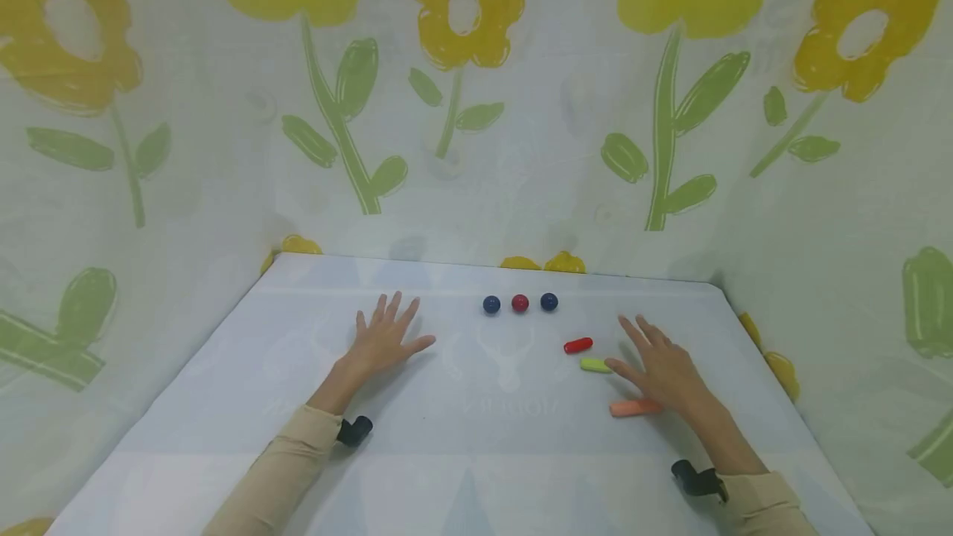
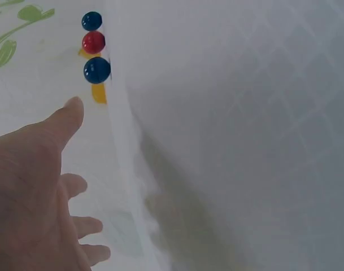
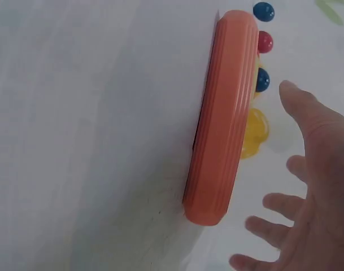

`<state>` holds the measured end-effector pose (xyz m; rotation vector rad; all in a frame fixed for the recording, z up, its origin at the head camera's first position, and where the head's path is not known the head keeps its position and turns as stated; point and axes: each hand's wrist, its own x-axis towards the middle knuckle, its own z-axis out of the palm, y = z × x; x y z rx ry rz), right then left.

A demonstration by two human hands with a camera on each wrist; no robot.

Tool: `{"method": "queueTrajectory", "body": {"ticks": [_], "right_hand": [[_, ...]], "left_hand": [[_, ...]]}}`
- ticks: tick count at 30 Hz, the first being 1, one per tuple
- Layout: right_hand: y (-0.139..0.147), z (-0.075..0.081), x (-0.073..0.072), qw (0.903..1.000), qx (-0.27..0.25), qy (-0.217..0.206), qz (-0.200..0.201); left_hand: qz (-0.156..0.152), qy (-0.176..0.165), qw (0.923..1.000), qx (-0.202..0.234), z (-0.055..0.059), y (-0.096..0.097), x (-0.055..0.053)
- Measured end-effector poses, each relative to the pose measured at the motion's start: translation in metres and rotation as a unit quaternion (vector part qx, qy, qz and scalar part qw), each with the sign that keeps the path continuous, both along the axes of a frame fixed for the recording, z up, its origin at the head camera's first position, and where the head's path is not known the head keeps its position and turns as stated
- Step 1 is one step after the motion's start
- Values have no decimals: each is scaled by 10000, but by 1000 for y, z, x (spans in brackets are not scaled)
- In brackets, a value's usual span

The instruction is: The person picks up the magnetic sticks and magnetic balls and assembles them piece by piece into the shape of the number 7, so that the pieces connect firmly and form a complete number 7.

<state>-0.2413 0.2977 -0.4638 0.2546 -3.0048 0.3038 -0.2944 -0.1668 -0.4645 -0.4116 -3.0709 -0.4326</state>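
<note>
My left hand [image 1: 381, 343] is spread over the left half of the table, fingers apart and holding nothing. In the left wrist view its thumb points toward three glossy balls. My right hand [image 1: 664, 368] hovers at the right with fingers extended, just over an orange ribbed stick [image 3: 222, 118]. Beyond that stick lie a yellow-green stick [image 1: 594, 365], close to the right thumb, and a short red stick [image 1: 577, 346]. Toward the back, a dark blue ball [image 1: 491, 305], a red ball [image 1: 520, 303] and another dark blue ball [image 1: 549, 302] sit in a row.
The white table [image 1: 462, 486] has a faint printed pattern. Curtains [image 1: 521, 189] with yellow flowers and green stems hang along its back and both sides. Small black cameras are strapped to the left wrist [image 1: 354, 432] and right wrist [image 1: 696, 480].
</note>
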Motion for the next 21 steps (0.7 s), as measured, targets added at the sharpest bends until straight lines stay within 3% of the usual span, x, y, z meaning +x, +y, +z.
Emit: {"method": "queueTrajectory", "body": {"ticks": [10,21], "right_hand": [[-13,4,2,9990,-442,-94,34],[-27,7,5,9955,-867,-389,60]], "left_hand": [[-243,191,9987,411,-1,12,-14],[-542,239,9970,489,-2,28,-27]]}}
